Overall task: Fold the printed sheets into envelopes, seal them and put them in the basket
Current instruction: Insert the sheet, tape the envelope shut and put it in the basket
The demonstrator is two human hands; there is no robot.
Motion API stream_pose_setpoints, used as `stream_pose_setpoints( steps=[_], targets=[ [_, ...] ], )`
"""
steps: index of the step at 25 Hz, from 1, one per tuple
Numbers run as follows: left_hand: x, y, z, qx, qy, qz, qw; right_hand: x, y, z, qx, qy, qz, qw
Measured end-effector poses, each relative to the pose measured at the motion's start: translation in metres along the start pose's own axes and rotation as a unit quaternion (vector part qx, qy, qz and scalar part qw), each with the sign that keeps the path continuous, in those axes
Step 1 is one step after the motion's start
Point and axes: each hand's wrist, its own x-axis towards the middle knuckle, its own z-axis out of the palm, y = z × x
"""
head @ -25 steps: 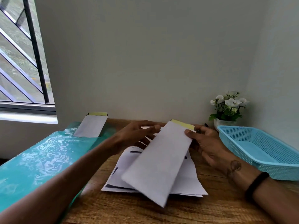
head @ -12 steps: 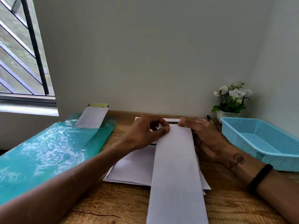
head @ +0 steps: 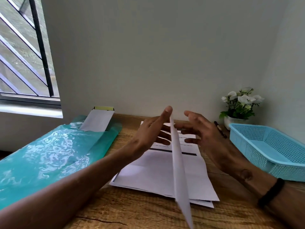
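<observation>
A long white envelope (head: 179, 171) stands on edge, seen almost edge-on, slanting from between my hands toward the near table edge. My left hand (head: 148, 134) has straight fingers against its left face, with the thumb tip at its far top corner. My right hand (head: 209, 139) is spread, and its fingertips reach the envelope's right face. Under both hands a stack of printed sheets (head: 148, 171) lies on the wooden table. The light blue basket (head: 244, 125) sits at the right with nothing visible inside.
At the left lies a teal plastic bag (head: 49, 154) with another white envelope (head: 97, 120) sticking out of its far end. A small potted plant (head: 239, 106) and a dark pen (head: 220, 129) are by the wall behind the basket. A barred window is at the far left.
The envelope lay flat on the sheets with both hands holding its far end. Now it is turned up on edge between my hands, and both hands have opened out.
</observation>
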Motion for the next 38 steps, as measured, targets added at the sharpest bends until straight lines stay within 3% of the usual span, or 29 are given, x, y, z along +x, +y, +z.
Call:
stream_pose_setpoints(
  steps=[4, 8, 10, 12, 13, 15, 17, 19, 20, 24, 27, 31, 33, 36, 38],
  targets=[
    [0.002, -0.006, -0.006, -0.064, 0.049, -0.073, 0.994, -0.002, 0.011, 0.002, -0.122, 0.037, -0.060, 0.990],
    [0.003, -0.013, -0.007, -0.077, 0.068, -0.124, 0.987, 0.004, 0.030, -0.004, -0.010, 0.125, 0.007, 0.992],
    [0.001, -0.014, -0.009, 0.091, 0.085, -0.033, 0.992, 0.010, 0.032, -0.012, -0.034, 0.139, 0.018, 0.990],
    [-0.002, -0.020, -0.012, 0.336, 0.097, 0.106, 0.931, 0.018, 0.033, -0.015, -0.132, 0.126, 0.011, 0.983],
    [-0.003, -0.020, -0.015, 0.397, 0.079, 0.159, 0.900, 0.022, 0.033, -0.014, -0.204, 0.118, 0.008, 0.972],
    [-0.004, -0.020, -0.017, 0.434, -0.019, 0.181, 0.882, 0.032, 0.038, -0.009, -0.359, 0.122, -0.008, 0.925],
    [-0.004, -0.026, -0.012, 0.474, -0.125, 0.119, 0.863, 0.044, 0.046, -0.013, -0.516, 0.114, -0.034, 0.848],
    [-0.004, -0.032, -0.010, 0.515, -0.172, 0.076, 0.836, 0.058, 0.050, -0.033, -0.613, 0.128, -0.033, 0.779],
    [-0.003, -0.034, -0.011, 0.520, -0.180, 0.065, 0.832, 0.065, 0.052, -0.046, -0.629, 0.143, -0.009, 0.764],
    [-0.001, -0.035, -0.016, 0.524, -0.185, 0.051, 0.830, 0.081, 0.067, -0.082, -0.620, 0.132, 0.086, 0.769],
    [-0.002, -0.032, -0.014, 0.506, -0.163, 0.055, 0.845, 0.081, 0.073, -0.085, -0.580, 0.131, 0.070, 0.801],
    [-0.004, -0.021, -0.013, 0.422, -0.018, 0.187, 0.887, 0.056, 0.057, -0.065, -0.496, 0.179, -0.059, 0.848],
    [-0.002, -0.015, -0.012, 0.345, 0.038, 0.207, 0.915, 0.029, 0.041, -0.043, -0.453, 0.163, -0.165, 0.861],
    [-0.003, -0.007, -0.006, 0.287, 0.026, 0.204, 0.936, -0.006, 0.017, -0.018, -0.455, 0.126, -0.310, 0.825],
    [-0.008, -0.004, -0.003, 0.282, 0.007, 0.239, 0.929, -0.021, 0.002, -0.007, -0.444, 0.136, -0.350, 0.814]
  ],
)
